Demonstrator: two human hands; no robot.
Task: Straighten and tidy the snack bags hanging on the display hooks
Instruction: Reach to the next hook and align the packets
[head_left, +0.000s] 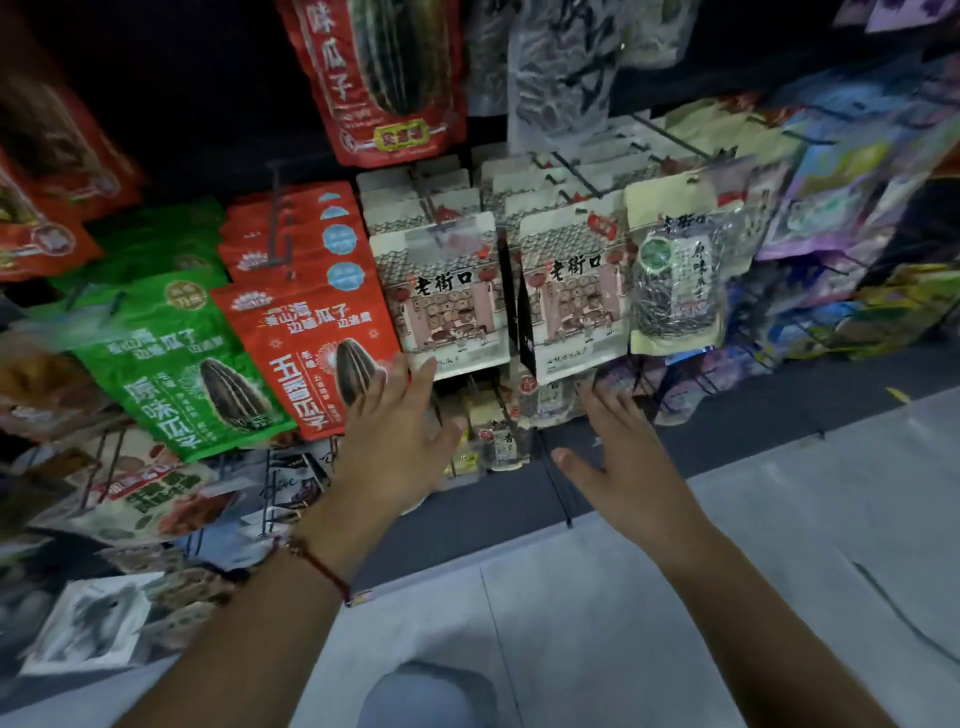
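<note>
Open hands (400, 436) below white bags (441, 291)

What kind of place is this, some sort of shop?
Most likely a shop's snack aisle. Rows of identical packets, such as the red seed bags and the white bags, hang in stacks on wire display hooks above a tiled floor, with both open hands reaching toward them.

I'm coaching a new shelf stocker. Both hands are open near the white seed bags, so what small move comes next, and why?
Probably bring the left hand up to the left white bag and square it; its fingertips reach that bag's lower corner, and neither hand holds anything.
</note>
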